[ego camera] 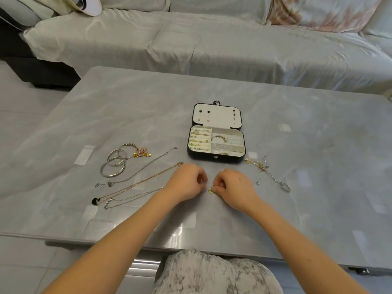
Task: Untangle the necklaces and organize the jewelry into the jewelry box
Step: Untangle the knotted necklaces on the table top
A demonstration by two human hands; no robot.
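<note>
An open black jewelry box [216, 159] lies mid-table, with rings and a beaded bracelet in its compartments and earrings on its lid. Just in front of it my left hand [186, 181] and my right hand [232, 185] sit close together with curled fingers. My right hand pinches a small gold chain [212, 191] with a pendant. My left hand's fingertips are curled beside it; whether they hold the chain is unclear. Three long necklaces [137, 183] lie stretched out to the left. A tangled bunch of chains [265, 168] lies to the right of the box.
Silver bangles [113, 166] and a beaded charm bracelet [137, 151] lie at the left on the grey glossy table [318, 145]. A sofa under a pale cover [212, 39] stands behind the table. My lap is at the near edge.
</note>
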